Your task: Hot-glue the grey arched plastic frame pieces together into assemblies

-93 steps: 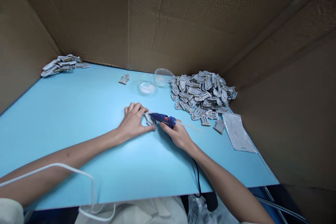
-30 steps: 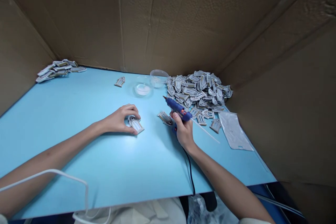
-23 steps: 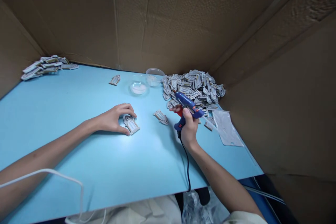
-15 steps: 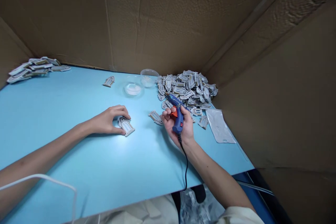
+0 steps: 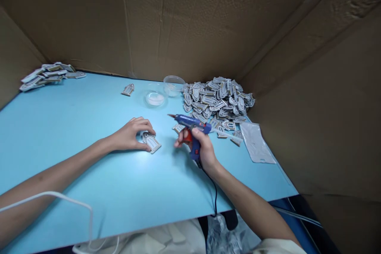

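Big cardboard sheets (image 5: pixel 193 20) wall off the back and sides of the scene, w/ a light-blue table (image 5: pixel 89 174) filling the lower left & centre. Under the front edge, lower centre, are a white cloth (image 5: pixel 166 238) and a crumpled clear plastic bag (image 5: pixel 220 240).

On the table, upper right of centre, sits a big heap of grey arched pieces (image 5: pixel 217 101) w/ pale edges. A smaller heap (image 5: pixel 50 76) lies at far upper left against the cardboard. Right of the big heap is a flat clear poly bag (image 5: pixel 256 143).

R hand (image 5: pixel 201 147) is clenched round the grip of a blue hot glue gun (image 5: pixel 190 122), held up off the table, nozzle pointing left, w/ a clear glue stick (image 5: pixel 229 136) out the back. Its black cord (image 5: pixel 212 184) runs down past the table edge.

L hand (image 5: pixel 131 135) is cupped, grasping an arched piece (image 5: pixel 151 143) flat on the table, btwn the two hands but nearer L. A white cable (image 5: pixel 59 195) lies across the L forearm.

Near the back edge: a clear tub (image 5: pixel 173 85), a shallow dish (image 5: pixel 154 98) w/ white contents, and a lone arched piece (image 5: pixel 127 89).
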Motion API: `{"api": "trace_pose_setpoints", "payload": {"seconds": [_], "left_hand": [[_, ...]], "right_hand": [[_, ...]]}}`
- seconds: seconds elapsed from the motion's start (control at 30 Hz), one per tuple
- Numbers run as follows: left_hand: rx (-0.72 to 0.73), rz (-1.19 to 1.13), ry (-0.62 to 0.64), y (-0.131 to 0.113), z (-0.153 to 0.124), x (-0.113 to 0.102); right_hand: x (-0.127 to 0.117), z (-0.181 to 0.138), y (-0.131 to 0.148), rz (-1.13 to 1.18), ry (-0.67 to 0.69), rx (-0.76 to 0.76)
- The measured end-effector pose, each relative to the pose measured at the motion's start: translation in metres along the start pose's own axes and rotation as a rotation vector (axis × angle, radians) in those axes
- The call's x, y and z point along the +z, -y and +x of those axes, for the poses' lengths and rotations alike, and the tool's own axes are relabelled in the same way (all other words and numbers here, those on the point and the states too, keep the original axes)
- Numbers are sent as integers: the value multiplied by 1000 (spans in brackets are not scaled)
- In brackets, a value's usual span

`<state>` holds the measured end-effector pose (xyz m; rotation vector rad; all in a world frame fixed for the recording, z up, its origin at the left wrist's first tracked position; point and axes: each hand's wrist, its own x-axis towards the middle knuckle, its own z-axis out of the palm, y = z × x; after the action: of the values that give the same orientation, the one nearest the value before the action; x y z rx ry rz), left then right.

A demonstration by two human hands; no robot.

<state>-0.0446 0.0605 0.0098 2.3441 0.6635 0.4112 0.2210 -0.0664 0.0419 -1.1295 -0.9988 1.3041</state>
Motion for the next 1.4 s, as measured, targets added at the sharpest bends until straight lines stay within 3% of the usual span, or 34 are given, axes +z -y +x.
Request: {"api": "trace_pose_setpoints", "payload": {"seconds": [0.13, 0.23, 0.4, 1.4], "left_hand": [[31, -76, 8, 0, 1, -3], [55, -113, 27, 0, 2, -6], [66, -98, 27, 1, 4, -4], [89, -80, 29, 4, 5, 0]], "right_hand": [[7, -8, -14, -567, 112, -167], [12, -11, -17, -730, 211, -239], [16, -9, -21, -772, 264, -213], [19, -10, -22, -814, 231, -136]]}}
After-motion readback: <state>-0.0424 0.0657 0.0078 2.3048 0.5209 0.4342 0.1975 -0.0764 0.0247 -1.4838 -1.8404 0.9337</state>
